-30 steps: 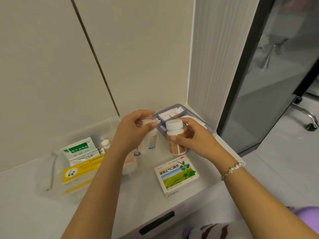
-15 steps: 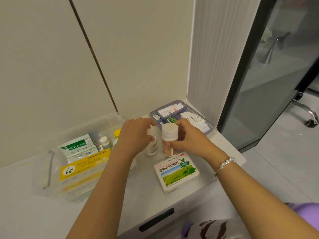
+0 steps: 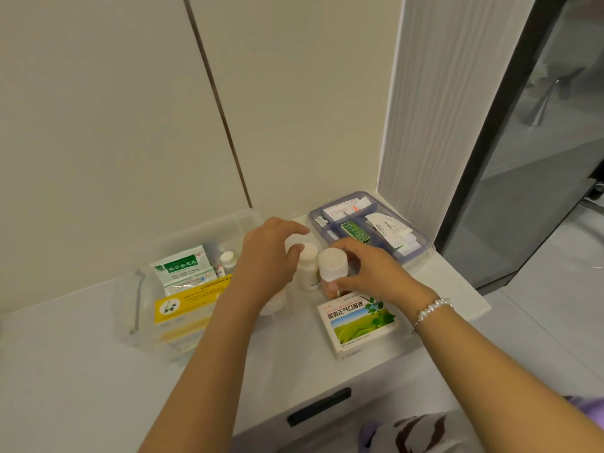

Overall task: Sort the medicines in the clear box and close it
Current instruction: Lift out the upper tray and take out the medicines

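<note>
Bottles stand upright btwn my hands: right hand (image 3: 369,276) grips brown white-capped pill bottle (image 3: 332,268), left hand (image 3: 268,256) hovers fingers spread over small white plastic bottle (image 3: 308,268). Clear plastic box (image 3: 137,308) lies left, nearer my left hand; 2 bottles go that way, I reckon.

green-field box (image 3: 359,322): 藿香正气口服液 | other packs' print: too small or blurred to read
</note>
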Action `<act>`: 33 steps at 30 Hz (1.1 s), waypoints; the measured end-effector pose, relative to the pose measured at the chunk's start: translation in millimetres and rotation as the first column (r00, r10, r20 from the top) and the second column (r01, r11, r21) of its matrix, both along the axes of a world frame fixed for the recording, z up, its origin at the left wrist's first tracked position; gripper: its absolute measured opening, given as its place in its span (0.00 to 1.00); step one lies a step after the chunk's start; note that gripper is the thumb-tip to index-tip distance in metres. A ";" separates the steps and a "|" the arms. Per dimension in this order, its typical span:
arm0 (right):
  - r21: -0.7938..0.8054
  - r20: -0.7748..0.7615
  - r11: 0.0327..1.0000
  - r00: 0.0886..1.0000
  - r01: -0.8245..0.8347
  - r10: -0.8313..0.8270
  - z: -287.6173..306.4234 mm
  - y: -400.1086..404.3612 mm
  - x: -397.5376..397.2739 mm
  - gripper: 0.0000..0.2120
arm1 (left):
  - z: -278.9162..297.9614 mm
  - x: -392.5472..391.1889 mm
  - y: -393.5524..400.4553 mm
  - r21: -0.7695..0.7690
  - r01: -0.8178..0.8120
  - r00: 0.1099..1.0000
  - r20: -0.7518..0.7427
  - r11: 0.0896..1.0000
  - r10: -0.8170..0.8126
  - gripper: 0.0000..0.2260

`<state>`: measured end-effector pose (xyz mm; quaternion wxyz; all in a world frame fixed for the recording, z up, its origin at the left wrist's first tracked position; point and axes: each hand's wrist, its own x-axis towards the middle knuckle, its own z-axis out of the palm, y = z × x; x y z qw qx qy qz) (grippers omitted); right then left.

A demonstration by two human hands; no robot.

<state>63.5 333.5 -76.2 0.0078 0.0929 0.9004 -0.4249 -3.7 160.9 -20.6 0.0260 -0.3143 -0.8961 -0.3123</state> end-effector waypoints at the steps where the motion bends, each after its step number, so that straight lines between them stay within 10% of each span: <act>1: 0.001 0.007 1.000 1.000 0.006 -0.006 0.8 -1.0 0.5 0.29 | -0.7 1.5 -3.2 -0.005 -0.004 1.000 0.005 1.000 0.004 0.11; 16: 0.016 -0.333 0.999 0.943 0.033 -0.026 50.8 -80.6 -0.2 0.17 | -3.3 14.3 -102.9 -0.056 -0.325 0.940 0.089 0.944 0.329 0.09; 33: 0.311 -0.083 0.935 0.975 -0.171 0.205 55.8 -140.5 -40.8 0.18 | -2.5 -29.7 -131.6 -0.234 -0.231 0.874 0.376 0.945 0.307 0.10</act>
